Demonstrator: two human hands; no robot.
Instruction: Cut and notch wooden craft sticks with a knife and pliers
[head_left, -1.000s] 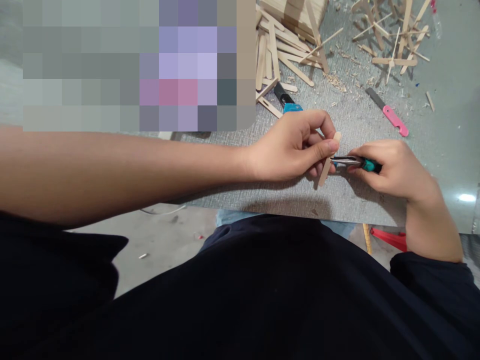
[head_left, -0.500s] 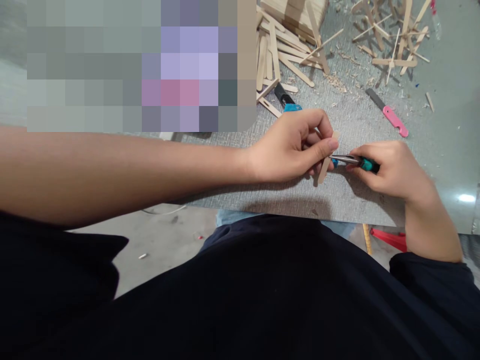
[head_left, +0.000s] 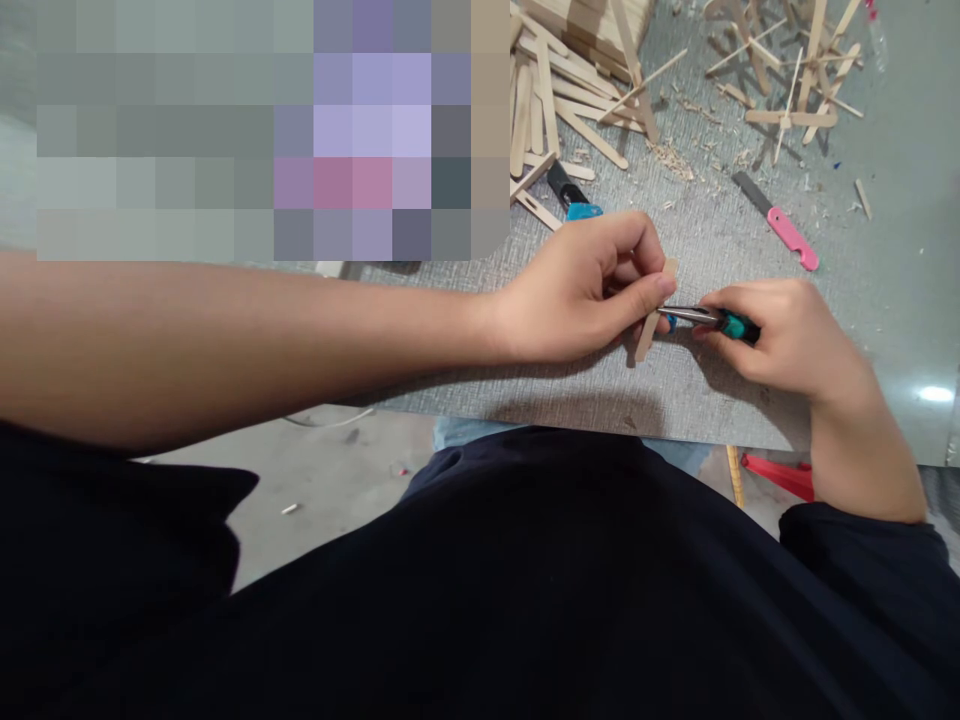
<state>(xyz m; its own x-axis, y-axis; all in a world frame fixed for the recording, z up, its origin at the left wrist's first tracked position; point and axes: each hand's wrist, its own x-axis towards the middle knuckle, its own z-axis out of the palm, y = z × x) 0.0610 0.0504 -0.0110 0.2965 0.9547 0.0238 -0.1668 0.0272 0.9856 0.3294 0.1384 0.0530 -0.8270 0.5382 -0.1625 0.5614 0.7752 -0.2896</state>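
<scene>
My left hand pinches a flat wooden craft stick between thumb and fingers, the stick tilted over the tabletop. From the right, my right hand grips needle-nose pliers with dark and teal handles. The narrow metal jaws reach the stick's edge just below my left thumb; whether they clamp it I cannot tell. A small blue thing shows behind the jaws, partly hidden by my left fingers.
A pink-handled folding knife lies beyond my right hand. Loose craft sticks and shavings are heaped at the back, near joined sticks. A black and blue cutter lies behind my left hand. The table's front edge is close to my body.
The craft stick has turned slightly and looks narrower, more edge-on. Both hands and the pliers stay almost in the same place.
</scene>
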